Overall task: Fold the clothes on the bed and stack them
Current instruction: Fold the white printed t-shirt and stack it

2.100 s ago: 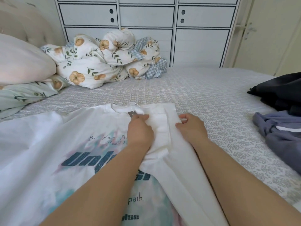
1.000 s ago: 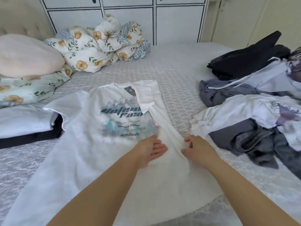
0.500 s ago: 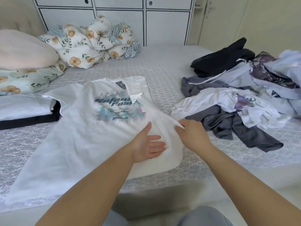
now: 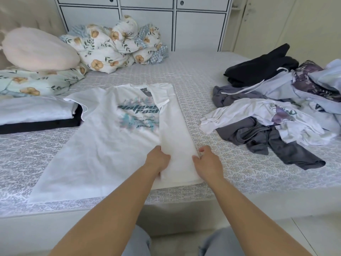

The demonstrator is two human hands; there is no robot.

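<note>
A white T-shirt [image 4: 114, 145] with a teal print lies face up on the bed [image 4: 212, 85]. Its right side and sleeve are folded inward as a long strip. My left hand [image 4: 156, 160] is at the strip's left edge near the hem, with its fingertips tucked under the flap. At the strip's right edge, my right hand [image 4: 207, 162] pinches the fold between thumb and curled fingers. A stack of folded clothes [image 4: 36, 112], white over black, sits at the left. An unfolded heap of clothes [image 4: 273, 117] in white, grey, black and purple lies at the right.
Pillows [image 4: 38, 50] and a bunched floral duvet [image 4: 114, 43] lie at the head of the bed, in front of white cabinets [image 4: 147, 21]. The bed's near edge [image 4: 184, 206] runs just below the shirt's hem, with my knees under it.
My left hand went from lying flat on the shirt to holding the folded strip's left edge. The right hand slid along the fold toward the hem, and the strip now lies straighter.
</note>
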